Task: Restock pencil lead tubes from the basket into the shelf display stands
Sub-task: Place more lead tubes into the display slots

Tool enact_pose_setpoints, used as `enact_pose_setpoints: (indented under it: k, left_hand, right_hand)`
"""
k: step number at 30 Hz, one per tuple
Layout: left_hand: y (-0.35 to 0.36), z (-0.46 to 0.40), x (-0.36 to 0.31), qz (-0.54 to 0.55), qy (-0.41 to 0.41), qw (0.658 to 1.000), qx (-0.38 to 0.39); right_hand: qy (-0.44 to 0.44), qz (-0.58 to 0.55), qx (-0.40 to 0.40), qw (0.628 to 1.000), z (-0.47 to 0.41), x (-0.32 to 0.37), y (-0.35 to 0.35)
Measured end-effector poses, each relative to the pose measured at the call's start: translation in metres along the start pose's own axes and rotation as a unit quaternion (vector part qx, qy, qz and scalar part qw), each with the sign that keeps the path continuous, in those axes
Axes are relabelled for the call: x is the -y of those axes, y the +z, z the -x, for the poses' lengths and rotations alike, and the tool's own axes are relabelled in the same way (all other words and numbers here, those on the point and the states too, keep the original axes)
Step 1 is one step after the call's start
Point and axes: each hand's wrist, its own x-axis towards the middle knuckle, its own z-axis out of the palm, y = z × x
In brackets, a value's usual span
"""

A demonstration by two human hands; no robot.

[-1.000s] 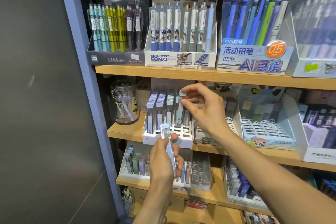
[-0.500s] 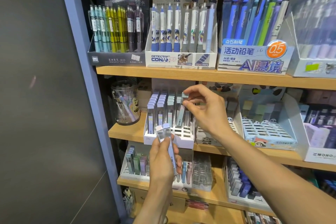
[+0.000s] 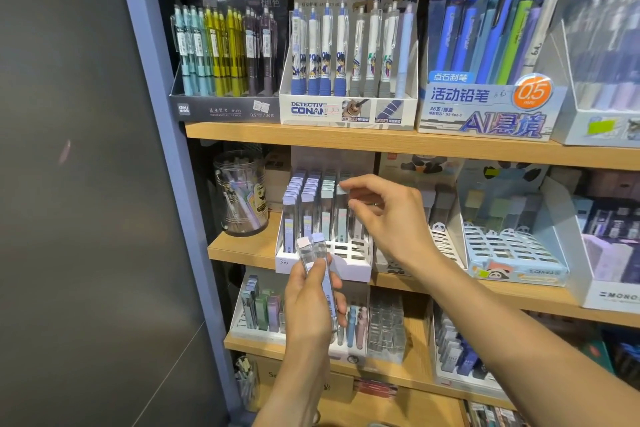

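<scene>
While only the head view is given, both hands are seen in it in front of a wooden shelving unit. Low in the centre of the frame, the left hand (image 3: 313, 305) is curled round a small bunch of clear lead tubes (image 3: 320, 263), held upright with their pale lilac caps at the top; two caps are plainly seen, and whether more tubes are hidden in the fist cannot be told. Just right of centre, the right hand (image 3: 388, 218) is raised, and the pale cap of a single tube (image 3: 343, 208) is pinched between its thumb and forefinger, the other fingers being loosely bent. This tube stands in the right part of a white display stand (image 3: 349, 265), which is set on the middle shelf (image 3: 242, 248) at the centre of the frame. Rows of tubes with lilac and pale blue caps are held in the left part of the stand, while empty slots are seen along its front. At the left of the same shelf a clear jar (image 3: 242, 194) is placed, and towards the right a light blue stand (image 3: 512, 253) with many empty slots is seen. Across the upper part of the frame, boxes of mechanical pencils (image 3: 346, 48) are lined up on the top shelf (image 3: 381, 142). Below the hands, further trays of small stationery (image 3: 263, 312) are kept on a lower shelf. The left side of the frame is filled by a dark grey panel (image 3: 69, 184).
</scene>
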Motion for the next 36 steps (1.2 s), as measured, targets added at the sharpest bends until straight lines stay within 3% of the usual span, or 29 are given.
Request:
enact_pose_setpoints:
  k: [8, 11, 14, 18, 21, 27, 36]
  left_hand:
    - [0.0, 0.006, -0.002, -0.029, 0.02, 0.998, 0.043]
    - [-0.001, 0.008, -0.003, -0.029, 0.016, 0.998, 0.059]
    - [-0.002, 0.007, -0.004, -0.004, 0.003, 0.997, 0.078]
    - [0.0, 0.008, -0.002, 0.018, -0.025, 0.995, 0.091]
    - [0.001, 0.008, -0.001, -0.006, -0.022, 1.0, 0.022]
    - [-0.008, 0.004, -0.005, -0.037, -0.022, 0.992, -0.12]
    - [-0.013, 0.004, -0.01, -0.011, -0.044, 0.987, -0.153]
  right_hand:
    - [-0.045, 0.092, -0.012, 0.995, 0.015, -0.003, 0.0]
    - [0.051, -0.008, -0.018, 0.999, 0.032, 0.009, -0.003]
    - [0.183, -0.179, 0.037, 0.966, 0.049, 0.021, -0.005]
    - [0.235, -0.284, 0.044, 0.929, 0.058, 0.024, -0.008]
    - [0.217, -0.276, 0.017, 0.936, 0.052, 0.026, -0.01]
    - [0.097, -0.227, -0.079, 0.966, 0.018, 0.034, -0.004]
    - [0.02, -0.142, -0.06, 0.988, 0.005, 0.031, 0.025]
